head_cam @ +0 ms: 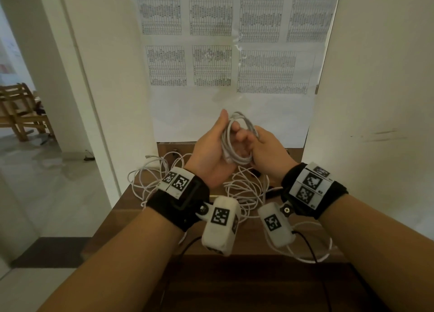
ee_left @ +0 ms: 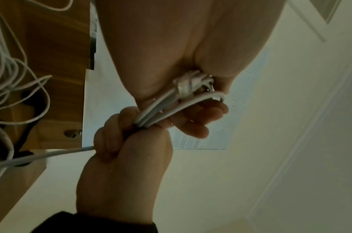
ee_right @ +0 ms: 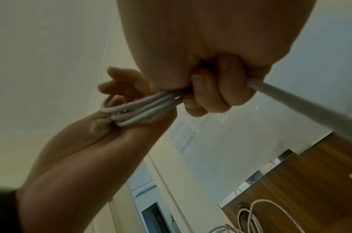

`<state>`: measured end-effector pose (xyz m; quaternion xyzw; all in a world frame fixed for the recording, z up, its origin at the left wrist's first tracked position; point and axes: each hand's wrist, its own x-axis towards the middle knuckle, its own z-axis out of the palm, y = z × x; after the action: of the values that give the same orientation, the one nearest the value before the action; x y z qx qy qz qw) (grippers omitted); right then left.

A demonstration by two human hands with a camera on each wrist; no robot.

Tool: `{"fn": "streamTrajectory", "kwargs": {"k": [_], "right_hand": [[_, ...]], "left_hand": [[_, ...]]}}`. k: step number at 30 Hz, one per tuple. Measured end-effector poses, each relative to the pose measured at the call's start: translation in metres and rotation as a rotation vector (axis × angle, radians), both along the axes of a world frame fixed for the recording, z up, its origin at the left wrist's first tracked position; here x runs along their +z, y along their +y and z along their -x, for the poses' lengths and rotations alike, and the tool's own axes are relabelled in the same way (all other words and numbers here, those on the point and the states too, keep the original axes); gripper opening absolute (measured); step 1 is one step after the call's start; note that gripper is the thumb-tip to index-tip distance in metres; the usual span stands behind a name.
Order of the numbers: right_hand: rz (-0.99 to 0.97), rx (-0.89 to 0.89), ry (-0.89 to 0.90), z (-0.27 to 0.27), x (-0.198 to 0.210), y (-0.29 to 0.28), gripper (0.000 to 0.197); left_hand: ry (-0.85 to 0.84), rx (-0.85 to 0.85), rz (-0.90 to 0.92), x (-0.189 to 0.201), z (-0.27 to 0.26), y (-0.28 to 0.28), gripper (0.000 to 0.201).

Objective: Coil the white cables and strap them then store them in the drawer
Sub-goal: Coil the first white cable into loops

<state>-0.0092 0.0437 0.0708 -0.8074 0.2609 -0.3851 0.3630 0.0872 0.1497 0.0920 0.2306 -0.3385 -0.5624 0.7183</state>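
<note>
- Step: coiling. The coil (head_cam: 237,139) is held above the worktop (head_cam: 131,208).
- Left hand (head_cam: 212,152) cradles the coil; its grip is narrow round the loops.
- Right hand (head_cam: 263,150): grip tight on the coil and its tail.
- Next, likely: wind in the tail, then strap; loose cables (head_cam: 244,189) wait below the coil.

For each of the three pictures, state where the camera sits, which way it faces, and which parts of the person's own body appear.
Head: on the head, looking forward and down; forearms, left hand, right hand, coil.
Left wrist: under the left wrist, looking along the palm and up; both hands, coil.
Right wrist: under the right wrist, looking up; both hands, coil.
Shared: all show the coil.
</note>
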Motion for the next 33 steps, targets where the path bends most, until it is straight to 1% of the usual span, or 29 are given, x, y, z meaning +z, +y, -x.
{"fn": "streamTrajectory", "kwargs": {"k": [3, 5, 8, 10, 11, 12, 14, 15, 17, 18, 21, 22, 23, 25, 27, 28, 29, 30, 31, 33], "right_hand": [[-0.139, 0.095, -0.02, 0.0, 0.001, -0.001, 0.034], [-0.192, 0.153, -0.03, 0.004, 0.004, 0.003, 0.033], [-0.172, 0.085, -0.073, 0.011, 0.004, 0.01, 0.036], [-0.17, 0.076, -0.055, 0.016, 0.002, 0.013, 0.034], [-0.168, 0.087, -0.008, 0.019, -0.001, 0.014, 0.036], [-0.141, 0.094, 0.079, 0.02, -0.004, 0.013, 0.039], [-0.031, 0.11, 0.329, 0.023, -0.011, 0.012, 0.044], [0.029, 0.127, 0.45, 0.023, -0.014, 0.012, 0.043], [0.104, 0.156, 0.608, 0.022, -0.017, 0.012, 0.037], [0.15, 0.161, 0.662, 0.021, -0.016, 0.012, 0.035], [0.306, 0.189, 0.752, 0.021, -0.003, 0.018, 0.026], [0.343, 0.206, 0.749, 0.021, 0.003, 0.02, 0.024], [0.382, 0.214, 0.734, 0.022, 0.008, 0.021, 0.023], [0.44, 0.191, 0.687, 0.026, 0.018, 0.022, 0.02], [0.45, 0.151, 0.602, 0.032, 0.026, 0.02, 0.023], [0.449, 0.119, 0.546, 0.034, 0.03, 0.02, 0.028], [0.458, 0.074, 0.491, 0.036, 0.032, 0.017, 0.032], [0.477, 0.027, 0.434, 0.038, 0.033, 0.015, 0.034], [0.486, -0.008, 0.371, 0.039, 0.034, 0.013, 0.035], [0.439, -0.009, 0.199, 0.041, 0.031, 0.01, 0.036]], "left_hand": [[-0.122, -0.006, 0.062, 0.0, 0.005, 0.004, 0.046], [-0.175, 0.024, 0.072, 0.005, 0.004, 0.005, 0.043], [-0.168, 0.133, 0.071, 0.016, -0.006, 0.008, 0.042], [-0.164, 0.228, 0.083, 0.022, -0.017, 0.007, 0.041], [-0.157, 0.269, 0.09, 0.025, -0.022, 0.006, 0.04], [-0.149, 0.307, 0.097, 0.027, -0.027, 0.005, 0.04], [-0.173, 0.396, 0.096, 0.029, -0.035, 0.002, 0.037], [-0.224, 0.455, 0.087, 0.029, -0.037, 0.001, 0.035], [-0.399, 0.564, 0.071, 0.027, -0.038, 0.001, 0.035], [-0.521, 0.604, 0.059, 0.024, -0.036, 0.0, 0.036], [-0.972, 0.669, 0.015, 0.008, -0.029, -0.004, 0.037], [-1.107, 0.658, -0.006, 0.002, -0.029, -0.008, 0.039], [-1.209, 0.632, -0.031, -0.003, -0.03, -0.01, 0.041], [-1.347, 0.591, -0.057, -0.01, -0.03, -0.013, 0.042], [-1.453, 0.581, -0.055, -0.013, -0.027, -0.012, 0.043], [-1.47, 0.555, -0.05, -0.015, -0.024, -0.01, 0.046], [-1.444, 0.505, -0.039, -0.016, -0.021, -0.009, 0.049], [-1.353, 0.434, -0.037, -0.017, -0.019, -0.008, 0.05], [-1.205, 0.346, -0.049, -0.017, -0.016, -0.007, 0.049], [-0.926, 0.181, -0.101, -0.014, -0.014, -0.005, 0.046]]}}
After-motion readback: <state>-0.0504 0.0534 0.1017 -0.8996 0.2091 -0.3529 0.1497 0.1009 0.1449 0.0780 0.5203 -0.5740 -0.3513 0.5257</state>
